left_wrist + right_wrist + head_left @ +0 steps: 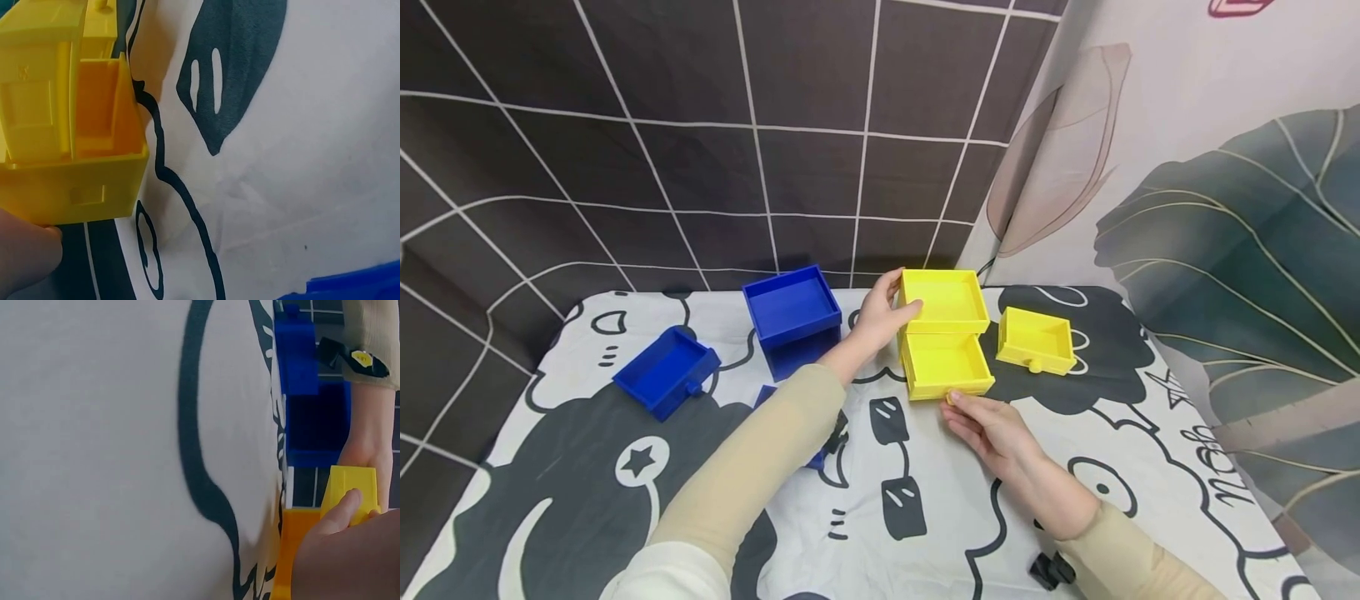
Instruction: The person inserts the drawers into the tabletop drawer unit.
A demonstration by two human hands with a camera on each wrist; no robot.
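Drawer [946, 360], yellow, jutted from the front of a yellow cabinet [943, 298] on a patterned cloth [872, 575], just below the cabinet's recessed top. The right hand [996, 435] pinched the drawer's knob [951, 398], while the left hand [878, 318] gripped the cabinet's left side, its thumb [912, 311] at the top edge. A second yellow drawer [1036, 337] lay just right of the cabinet, its knob on the near side. Left of the left hand stood a blue cabinet [793, 307], with a blue drawer [664, 371] apart from it, farther left; another blue piece [764, 395] lay partly hidden beneath the left forearm [760, 454]
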